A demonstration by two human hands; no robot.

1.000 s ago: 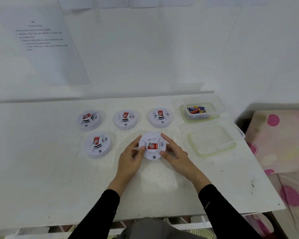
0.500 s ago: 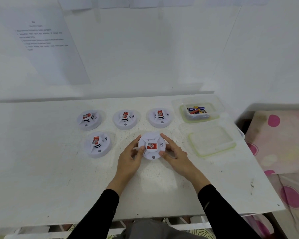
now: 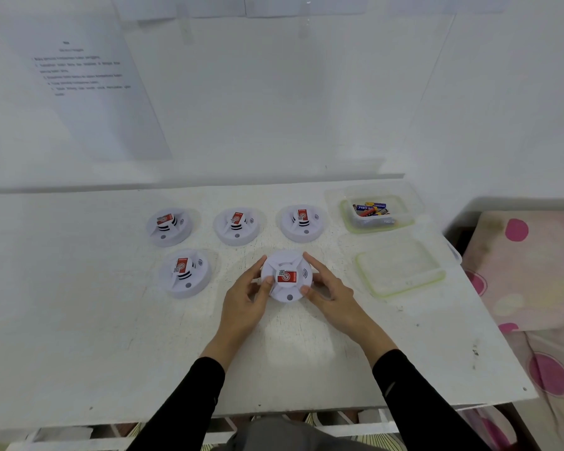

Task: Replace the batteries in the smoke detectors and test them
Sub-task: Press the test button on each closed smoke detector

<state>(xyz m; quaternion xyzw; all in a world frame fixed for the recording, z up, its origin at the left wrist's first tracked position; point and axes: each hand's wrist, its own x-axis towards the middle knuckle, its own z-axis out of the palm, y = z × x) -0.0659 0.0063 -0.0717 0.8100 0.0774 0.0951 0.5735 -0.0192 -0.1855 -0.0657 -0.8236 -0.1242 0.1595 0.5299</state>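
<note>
The left hand [image 3: 245, 299] and right hand [image 3: 331, 296] are gripping the near smoke detector [image 3: 286, 275] on the white table [image 3: 79, 336], four other detectors [image 3: 236, 226] lying beside a battery container [image 3: 376, 213].

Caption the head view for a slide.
Left hand and right hand grip the front smoke detector at a white table; four others lie nearby, battery tub and lid at right.

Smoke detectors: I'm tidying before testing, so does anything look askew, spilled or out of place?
Nothing spilled or broken. The held detector, gripped by the left hand and right hand, has its red label sideways, unlike the neighbouring detector. The lid lies off the battery box.
</note>
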